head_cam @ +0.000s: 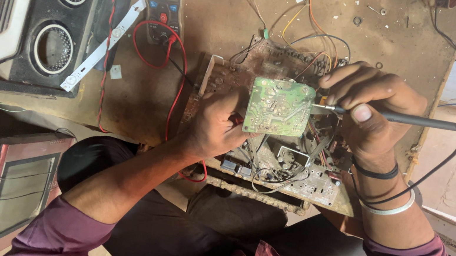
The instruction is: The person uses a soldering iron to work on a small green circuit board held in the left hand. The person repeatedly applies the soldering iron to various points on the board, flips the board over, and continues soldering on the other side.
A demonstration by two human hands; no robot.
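Left hand (214,123) closed around red probe (237,120) by green board (278,106); right hand (370,109) gripping black probe (402,118), tip touching board.

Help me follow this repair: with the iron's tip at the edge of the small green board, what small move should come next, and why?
Probably ease the soldering iron tip a little leftward onto a solder pad. The right hand holds it like a pen, with its tip just at the right edge of the green circuit board, which the left hand props upright over the larger chassis board, solder side facing up.

Both forearms reach forward, left hand (213,126) seemingly in a pinching grip, right hand (370,109) curled closed.
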